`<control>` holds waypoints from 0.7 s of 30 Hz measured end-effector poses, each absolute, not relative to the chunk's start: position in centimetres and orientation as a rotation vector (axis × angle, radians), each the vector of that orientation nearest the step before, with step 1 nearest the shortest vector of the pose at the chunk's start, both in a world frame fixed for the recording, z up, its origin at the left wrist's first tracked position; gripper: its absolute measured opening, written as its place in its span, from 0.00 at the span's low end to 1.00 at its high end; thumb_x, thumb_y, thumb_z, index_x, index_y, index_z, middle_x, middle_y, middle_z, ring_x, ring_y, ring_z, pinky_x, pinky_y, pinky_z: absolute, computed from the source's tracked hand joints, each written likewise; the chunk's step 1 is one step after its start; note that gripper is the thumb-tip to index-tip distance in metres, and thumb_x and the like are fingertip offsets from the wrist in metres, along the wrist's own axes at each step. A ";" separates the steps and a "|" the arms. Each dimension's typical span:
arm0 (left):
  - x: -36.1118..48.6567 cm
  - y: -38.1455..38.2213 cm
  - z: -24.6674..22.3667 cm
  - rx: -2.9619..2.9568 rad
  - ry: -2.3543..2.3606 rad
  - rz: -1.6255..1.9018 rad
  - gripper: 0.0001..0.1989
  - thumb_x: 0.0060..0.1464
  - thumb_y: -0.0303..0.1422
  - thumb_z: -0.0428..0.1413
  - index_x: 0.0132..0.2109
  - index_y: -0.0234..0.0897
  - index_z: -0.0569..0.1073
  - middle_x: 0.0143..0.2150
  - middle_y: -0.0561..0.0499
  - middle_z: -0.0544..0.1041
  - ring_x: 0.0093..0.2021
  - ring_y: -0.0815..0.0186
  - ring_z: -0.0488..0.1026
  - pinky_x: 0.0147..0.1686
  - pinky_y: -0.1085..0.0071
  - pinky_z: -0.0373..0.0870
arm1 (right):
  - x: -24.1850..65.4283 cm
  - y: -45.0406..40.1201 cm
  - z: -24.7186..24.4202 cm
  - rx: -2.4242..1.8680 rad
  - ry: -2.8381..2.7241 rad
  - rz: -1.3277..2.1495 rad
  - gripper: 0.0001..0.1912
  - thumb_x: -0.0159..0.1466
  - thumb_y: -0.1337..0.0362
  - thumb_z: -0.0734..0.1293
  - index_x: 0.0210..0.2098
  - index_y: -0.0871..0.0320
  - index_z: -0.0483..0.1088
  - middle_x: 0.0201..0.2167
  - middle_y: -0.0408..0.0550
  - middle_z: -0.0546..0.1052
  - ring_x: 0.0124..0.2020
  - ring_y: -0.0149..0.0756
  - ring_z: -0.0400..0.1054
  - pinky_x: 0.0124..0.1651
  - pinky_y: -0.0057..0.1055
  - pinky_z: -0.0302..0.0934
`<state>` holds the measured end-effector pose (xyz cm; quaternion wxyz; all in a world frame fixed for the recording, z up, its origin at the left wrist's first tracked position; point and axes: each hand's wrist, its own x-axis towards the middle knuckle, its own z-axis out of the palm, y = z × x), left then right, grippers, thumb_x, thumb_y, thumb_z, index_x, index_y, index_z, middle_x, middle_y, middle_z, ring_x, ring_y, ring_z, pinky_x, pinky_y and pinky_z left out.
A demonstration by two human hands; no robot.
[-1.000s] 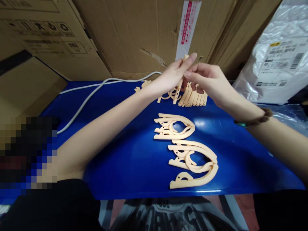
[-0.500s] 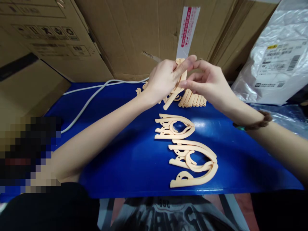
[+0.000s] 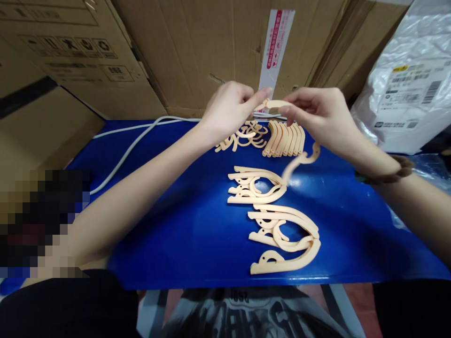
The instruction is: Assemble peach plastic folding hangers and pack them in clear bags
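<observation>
My left hand [image 3: 230,110] is closed on one end of a pale orange plastic piece [image 3: 276,104] above the back of the blue table. The fingers of my right hand [image 3: 313,110] pinch the other end. Below my right hand, a curved, blurred pale part [image 3: 299,162] hangs in the air; how it joins the held piece is hidden. Two folded sets of pale arms and hooks lie on the table, one in the middle [image 3: 259,185] and one nearer the front edge [image 3: 285,239]. Behind them sit a pile of small hooks [image 3: 246,134] and a row of curved arms [image 3: 285,138].
Cardboard boxes [image 3: 197,56] stand along the back and left. A white cable [image 3: 130,155] curves over the left side of the blue table [image 3: 183,234]. At the right is a silvery plastic package [image 3: 394,103] with labels.
My hands have moved apart, my right hand to the right. The held piece has turned from steep to nearly level, and a curved part now hangs below my right hand.
</observation>
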<state>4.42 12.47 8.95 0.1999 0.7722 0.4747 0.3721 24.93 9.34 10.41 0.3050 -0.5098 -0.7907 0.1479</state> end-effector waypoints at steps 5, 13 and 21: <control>4.9 12.0 8.4 2.254 1.214 0.962 0.23 0.73 0.37 0.47 0.27 0.37 0.67 0.27 0.51 0.64 0.41 0.61 0.73 0.49 0.67 0.62 | 25.5 9.7 10.4 -1.564 -2.343 -0.146 0.21 0.76 0.54 0.56 0.36 0.58 0.74 0.27 0.50 0.75 0.36 0.43 0.73 0.46 0.38 0.61; 6.6 12.1 4.1 2.092 1.207 1.081 0.16 0.74 0.40 0.45 0.39 0.41 0.71 0.32 0.51 0.69 0.41 0.61 0.72 0.48 0.69 0.61 | 26.6 10.4 10.9 -1.529 -2.230 0.255 0.25 0.75 0.49 0.56 0.25 0.52 0.65 0.22 0.47 0.70 0.25 0.36 0.65 0.33 0.34 0.60; 7.3 12.0 7.8 1.724 1.136 0.754 0.22 0.76 0.37 0.43 0.31 0.37 0.64 0.25 0.56 0.56 0.28 0.72 0.62 0.38 0.71 0.63 | 27.4 9.8 9.9 -1.670 -2.595 -0.587 0.17 0.76 0.65 0.52 0.49 0.58 0.71 0.45 0.58 0.79 0.45 0.51 0.77 0.43 0.38 0.65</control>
